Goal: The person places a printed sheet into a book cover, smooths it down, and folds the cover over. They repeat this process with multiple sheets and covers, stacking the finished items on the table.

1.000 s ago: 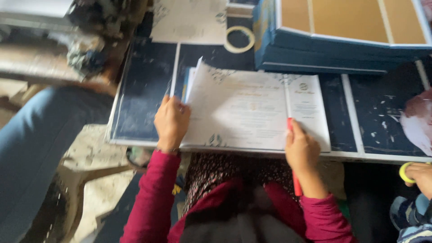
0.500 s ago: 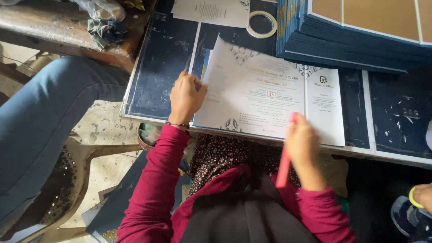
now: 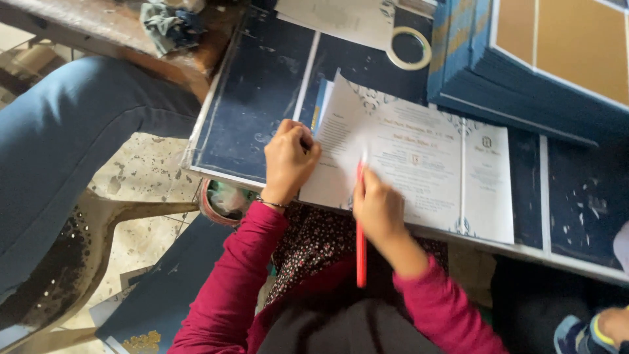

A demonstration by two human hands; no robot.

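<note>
Left grip (image 3: 288, 160) pressed closed-fisted on left edge of white printed sheet (image 3: 426, 170). Right grip (image 3: 378, 206) holds red stick (image 3: 360, 255) against sheet. Tape roll (image 3: 408, 47) above, on dark bench (image 3: 259, 92).

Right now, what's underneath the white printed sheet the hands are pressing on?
The white printed sheet lies on a dark blue board, with a blue edge of another sheet peeking out at its left. Anything more beneath is covered.
</note>
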